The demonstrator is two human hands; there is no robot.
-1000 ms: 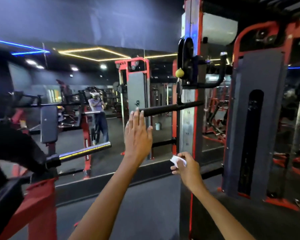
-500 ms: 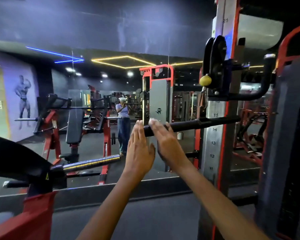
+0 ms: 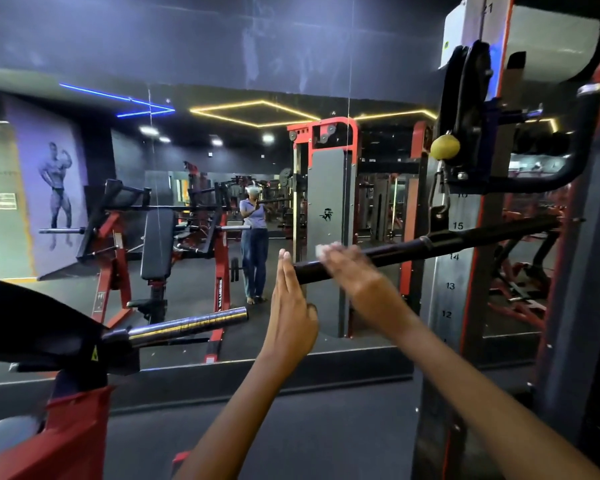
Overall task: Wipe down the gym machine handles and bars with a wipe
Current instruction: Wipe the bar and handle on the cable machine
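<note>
The bar (image 3: 430,242) hangs from a clip on the cable machine (image 3: 465,271) and runs long-axis from lower left to upper right, its free end low and to the left. The left hand (image 3: 290,306) stands upright with fingers straight and together, released, its fingertips against that free end as if to steady it. The right hand (image 3: 347,266) lies over the bar just right of the left one, with the wipe (image 3: 324,250) showing as a white patch at its fingertips. That hand is smeared by motion, so whether its fingers wrap the bar or only press the wipe on top cannot be told.

The unwiped length stretches away up and to the right, toward the clip, so the right hand is the nearer one for a stroke along the axis in that direction.

The far end of the bar fades into dark machine parts. Most of the wipe is hidden under the hand. A chrome sleeve (image 3: 187,323) juts out lower left, well apart from both hands.
</note>
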